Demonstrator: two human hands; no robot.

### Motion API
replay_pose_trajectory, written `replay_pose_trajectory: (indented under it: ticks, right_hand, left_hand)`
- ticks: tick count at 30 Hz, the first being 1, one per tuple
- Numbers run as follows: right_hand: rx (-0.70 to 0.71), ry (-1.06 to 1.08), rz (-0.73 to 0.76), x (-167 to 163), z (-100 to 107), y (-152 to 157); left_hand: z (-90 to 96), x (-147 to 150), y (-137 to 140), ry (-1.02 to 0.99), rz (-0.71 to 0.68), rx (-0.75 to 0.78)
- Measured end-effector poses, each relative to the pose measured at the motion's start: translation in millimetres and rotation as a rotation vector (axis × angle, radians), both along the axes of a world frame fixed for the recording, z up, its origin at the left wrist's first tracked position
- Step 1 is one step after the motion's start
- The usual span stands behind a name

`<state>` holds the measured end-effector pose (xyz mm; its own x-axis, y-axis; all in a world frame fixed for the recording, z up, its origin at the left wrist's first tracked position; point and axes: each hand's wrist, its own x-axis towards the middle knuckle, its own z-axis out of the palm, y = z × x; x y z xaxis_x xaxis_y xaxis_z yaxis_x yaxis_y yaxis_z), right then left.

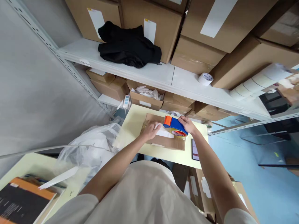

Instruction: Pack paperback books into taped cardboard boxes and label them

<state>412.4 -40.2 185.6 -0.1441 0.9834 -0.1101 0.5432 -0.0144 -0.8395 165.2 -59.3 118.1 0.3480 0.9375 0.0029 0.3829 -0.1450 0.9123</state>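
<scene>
A cardboard box point(169, 143) lies on a pale yellow table, with clear tape over its left end. On its top is a white sheet of paper point(165, 133). My left hand point(150, 131) is at the box's left part, its curled fingers closed at the upper left edge of that paper. My right hand point(187, 124) grips a blue and orange tape dispenser point(175, 123) by its blue end. The dispenser, loaded with a roll of tape, is tilted over the box's right half and hides part of the paper.
A phone point(195, 150) lies at the right edge of the table point(128, 130). Behind it stands a shelf point(184, 81) with boxes, black cloth point(129, 46) and tape rolls point(254, 85). Clear plastic bags point(93, 146) are at the left; cartons point(205, 193) stand at lower right.
</scene>
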Motion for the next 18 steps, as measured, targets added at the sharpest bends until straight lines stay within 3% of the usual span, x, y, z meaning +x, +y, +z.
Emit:
replay_pose_trajectory:
  ticks: [2,4,7,14,18]
  right_hand:
    - [0.004,0.017,-0.007,2,-2,-1]
    - [0.010,0.025,-0.007,3,-4,-3]
    - [0.012,0.015,0.011,5,-7,-5]
    - [0.067,-0.140,0.032,0,4,-8]
    - [0.081,-0.357,0.079,12,21,-13]
  left_hand:
    - [5.4,5,8,-0.320,0.108,-0.298]
    - [10.6,10,16,-0.545,0.132,-0.592]
    - [16.0,18,22,-0.640,0.119,-0.824]
    - [19.1,26,27,-0.602,0.280,-0.720]
    - [17.7,-29,36,-0.565,0.414,-0.615]
